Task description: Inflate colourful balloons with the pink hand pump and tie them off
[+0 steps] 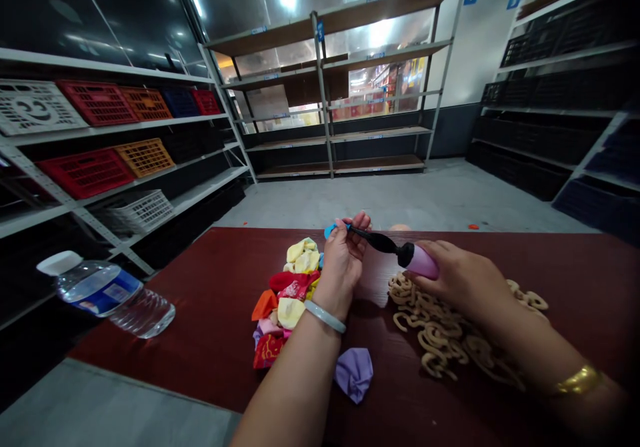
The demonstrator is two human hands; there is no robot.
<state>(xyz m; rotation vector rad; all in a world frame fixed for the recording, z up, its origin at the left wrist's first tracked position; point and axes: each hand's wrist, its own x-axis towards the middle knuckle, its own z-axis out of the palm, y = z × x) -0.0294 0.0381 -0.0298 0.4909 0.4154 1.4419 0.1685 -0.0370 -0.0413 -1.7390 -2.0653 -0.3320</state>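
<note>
My left hand [345,257] is closed, pinching a small blue balloon [330,231] at the black nozzle of a pump. The pump [424,261] has a pink-purple body, and my right hand [457,270] is wrapped round it. Its nozzle points left to the fingers of my left hand, which partly hide where it meets the balloon. Beside my left forearm lies a pile of limp balloons [293,313] in yellow, red, orange and pink. A single purple balloon [354,373] rests apart from them. Below my right hand spreads a heap of tan, curled pieces [440,333].
A water bottle [113,293] with a white cap stands, looking tilted, on the left of the dark red table [200,287]. Beyond are a metal shelf rack [327,113], left shelves with coloured crates [95,103], and dark crates [550,93] at right.
</note>
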